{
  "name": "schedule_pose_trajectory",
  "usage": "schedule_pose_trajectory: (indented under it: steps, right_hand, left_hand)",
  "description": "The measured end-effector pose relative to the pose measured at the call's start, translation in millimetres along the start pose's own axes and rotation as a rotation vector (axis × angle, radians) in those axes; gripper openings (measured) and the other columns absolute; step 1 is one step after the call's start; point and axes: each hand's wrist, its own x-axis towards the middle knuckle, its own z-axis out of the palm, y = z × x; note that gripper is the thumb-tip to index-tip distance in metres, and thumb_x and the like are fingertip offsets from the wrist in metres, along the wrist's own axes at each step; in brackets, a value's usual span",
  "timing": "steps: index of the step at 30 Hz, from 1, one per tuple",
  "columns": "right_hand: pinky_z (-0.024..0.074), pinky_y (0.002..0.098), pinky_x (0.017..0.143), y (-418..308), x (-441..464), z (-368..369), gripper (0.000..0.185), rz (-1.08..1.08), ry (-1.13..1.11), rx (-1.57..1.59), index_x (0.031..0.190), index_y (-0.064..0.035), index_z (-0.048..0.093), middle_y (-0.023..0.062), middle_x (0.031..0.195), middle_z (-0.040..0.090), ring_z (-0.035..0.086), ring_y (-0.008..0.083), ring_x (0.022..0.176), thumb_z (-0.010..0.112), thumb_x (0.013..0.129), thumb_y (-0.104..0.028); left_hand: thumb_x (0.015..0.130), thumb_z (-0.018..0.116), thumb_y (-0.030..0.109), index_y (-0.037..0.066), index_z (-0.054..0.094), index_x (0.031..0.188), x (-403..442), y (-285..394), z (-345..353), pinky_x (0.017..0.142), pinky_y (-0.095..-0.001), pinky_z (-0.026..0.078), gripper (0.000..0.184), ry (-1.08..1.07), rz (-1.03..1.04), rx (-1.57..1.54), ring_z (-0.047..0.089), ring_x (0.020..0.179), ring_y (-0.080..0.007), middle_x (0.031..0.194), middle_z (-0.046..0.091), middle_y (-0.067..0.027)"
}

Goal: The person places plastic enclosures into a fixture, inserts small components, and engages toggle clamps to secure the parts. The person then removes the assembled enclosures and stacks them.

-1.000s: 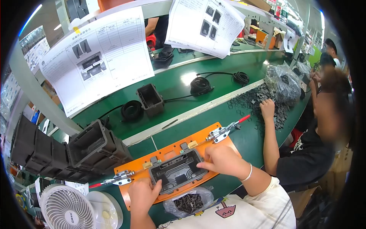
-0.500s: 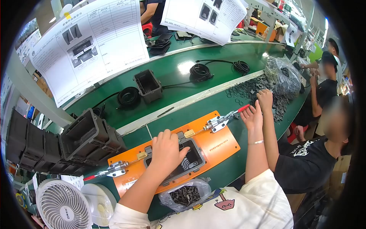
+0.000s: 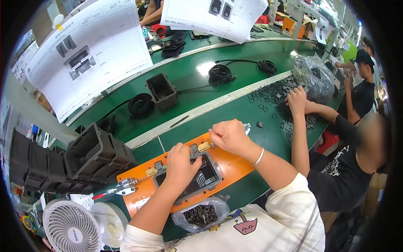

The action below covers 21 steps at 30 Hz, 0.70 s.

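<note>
My left hand (image 3: 181, 163) grips the upper edge of a dark grey plastic box (image 3: 215, 178), fingers over the rim and thumb at the opening. The box sits in an orange fixture plate (image 3: 233, 164); striped curved marks show inside it. My right hand (image 3: 231, 136) is a closed fist over the right toggle clamp (image 3: 247, 128), whose handle is hidden in it. A brass-coloured block (image 3: 204, 146) bears on the box's far side by that clamp. At the left end, another toggle clamp (image 3: 126, 186) with a red handle has its own brass-coloured block (image 3: 151, 171).
A plastic bag of small screws (image 3: 200, 215) lies near my body, and a white fan (image 3: 72, 227) stands at left. Grey boxes (image 3: 94, 149) are stacked behind it. Black cables (image 3: 220, 73) lie across the bench. A co-worker's hand (image 3: 297, 101) is over small black parts (image 3: 268, 95).
My right hand has come from beyond the red handle inward over the right clamp and closed; that handle no longer shows. My left hand stays on the box. The co-worker's hands have shifted.
</note>
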Motion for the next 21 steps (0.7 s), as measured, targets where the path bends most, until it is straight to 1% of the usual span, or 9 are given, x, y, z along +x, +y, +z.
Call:
schedule_pose_trajectory:
  steps: [3, 4, 7, 9, 10, 12, 16, 18, 21]
  right_hand:
    - [0.0391, 0.0359, 0.044, 7.4, 2.2, -5.4, 0.031, -0.003, -0.04, 0.057, 0.056, -0.0019, 0.049, 0.0121, 0.052, 0.046, 0.052, 0.0271, 0.047, 0.066, 0.08, -0.011]
    - [0.0383, 0.0325, 0.043, 13.6, 2.4, -12.8, 0.033, 0.137, -0.018, 0.261, 0.057, -0.0023, 0.051, 0.0072, 0.051, 0.047, 0.053, 0.0173, 0.046, 0.066, 0.084, -0.014]
    - [0.0397, 0.0234, 0.051, 35.0, 8.8, -62.6, 0.023, 0.649, 0.596, 0.692, 0.07, -0.0062, 0.059, 0.0, 0.063, 0.056, 0.047, 0.0072, 0.053, 0.06, 0.092, -0.013]
    - [0.0386, 0.0213, 0.062, 77.7, -9.7, -80.1, 0.02, 0.447, 0.906, -0.001, 0.078, -0.0057, 0.057, -0.0004, 0.075, 0.054, 0.049, 0.006, 0.072, 0.06, 0.094, -0.017]
    - [0.0424, 0.0213, 0.066, 123.1, -45.5, -91.3, 0.018, 0.438, 0.863, 0.128, 0.087, -0.0054, 0.054, -0.0002, 0.081, 0.054, 0.05, 0.0068, 0.074, 0.063, 0.093, -0.02]
    - [0.0431, 0.0223, 0.068, 58.7, -56.0, -87.8, 0.018, 0.667, 0.712, 0.268, 0.085, -0.0053, 0.053, 0.0, 0.081, 0.053, 0.049, 0.0069, 0.073, 0.065, 0.092, -0.017]
    - [0.0451, 0.0281, 0.055, -58.2, -49.4, -40.2, 0.039, 0.655, -0.298, 0.261, 0.085, -0.0032, 0.056, 0.0018, 0.065, 0.052, 0.053, 0.0134, 0.059, 0.083, 0.07, -0.027]
    - [0.0484, 0.038, 0.055, -69.7, -50.8, -15.6, 0.038, 0.425, -0.394, 0.052, 0.077, -0.0039, 0.054, 0.0117, 0.066, 0.059, 0.06, 0.0284, 0.06, 0.083, 0.065, -0.025]
    - [0.0485, 0.0401, 0.054, -60.3, -43.5, -8.0, 0.033, 0.393, -0.41, -0.047, 0.073, -0.0047, 0.051, 0.0116, 0.062, 0.058, 0.059, 0.0305, 0.056, 0.08, 0.065, -0.02]
  left_hand:
    - [0.067, 0.079, 0.017, 0.001, 0.057, 0.082, -4.0, 2.1, -4.0, 0.075, -0.0427, 0.044, 0.031, 0.005, 0.027, 0.057, 0.055, 0.085, -0.0339, 0.085, 0.054, -0.014]
    - [0.068, 0.079, 0.021, 0.002, 0.058, 0.085, -7.9, 6.6, -11.8, 0.076, -0.0429, 0.043, 0.033, 0.006, 0.055, 0.085, 0.055, 0.086, -0.0335, 0.087, 0.054, -0.0135]
    - [0.069, 0.08, 0.025, 0.004, 0.058, 0.085, -37.0, 15.1, -47.8, 0.074, -0.0433, 0.041, 0.034, 0.109, 0.083, 0.111, 0.055, 0.085, -0.0318, 0.085, 0.054, -0.0115]
    - [0.069, 0.081, 0.027, 0.005, 0.057, 0.08, -71.3, 7.8, -70.8, 0.075, -0.043, 0.041, 0.034, 0.18, -0.084, 0.211, 0.055, 0.083, -0.0314, 0.083, 0.054, -0.0101]
    - [0.067, 0.082, 0.03, 0.005, 0.053, 0.073, -85.9, 0.2, -80.4, 0.067, -0.0398, 0.043, 0.039, 0.179, -0.202, 0.253, 0.055, 0.073, -0.0283, 0.075, 0.053, -0.0089]
    - [0.067, 0.083, 0.034, 0.006, 0.049, 0.07, -107.1, -12.9, -91.2, 0.057, -0.0363, 0.043, 0.044, 0.141, -0.416, 0.102, 0.054, 0.062, -0.025, 0.069, 0.052, -0.0086]
    - [0.072, 0.079, 0.039, 0.003, 0.051, 0.067, -108.4, -16.1, -86.6, 0.054, -0.0371, 0.045, 0.046, -0.021, -0.46, 0.006, 0.056, 0.059, -0.0279, 0.062, 0.055, -0.01]
    - [0.074, 0.076, 0.038, 0.003, 0.052, 0.068, -101.6, -13.6, -85.4, 0.054, -0.0386, 0.046, 0.043, -0.061, -0.481, 0.091, 0.058, 0.06, -0.029, 0.061, 0.056, -0.0104]
    - [0.078, 0.068, 0.034, 0.003, 0.055, 0.067, -95.4, -10.4, -88.4, 0.055, -0.0418, 0.047, 0.036, -0.103, -0.45, 0.209, 0.06, 0.059, -0.0315, 0.061, 0.058, -0.0117]
